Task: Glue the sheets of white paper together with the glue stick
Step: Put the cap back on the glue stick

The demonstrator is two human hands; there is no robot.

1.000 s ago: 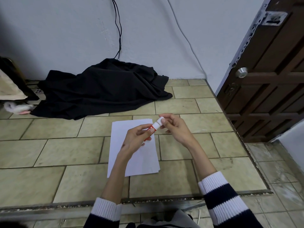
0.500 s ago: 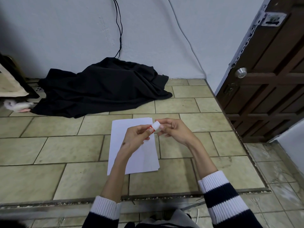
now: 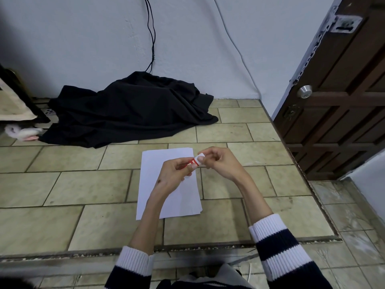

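Note:
A small stack of white paper sheets [image 3: 166, 184] lies flat on the tiled floor in front of me, its lower edges slightly fanned. Above the stack's upper right part I hold a red and white glue stick [image 3: 192, 162]. My left hand [image 3: 174, 173] grips its red body. My right hand [image 3: 220, 163] pinches its white end with fingertips. Whether the cap is on or off cannot be told.
A black cloth heap [image 3: 129, 109] lies against the wall behind the paper. A brown wooden door [image 3: 337, 101] stands at right. Cables [image 3: 151, 38] hang down the wall. Some objects [image 3: 16, 113] sit at far left. A floor ledge [image 3: 208, 247] runs near me.
Both hands stay together on the glue stick above the paper. The stick has tilted a little, and more of its red body shows now than half a second ago.

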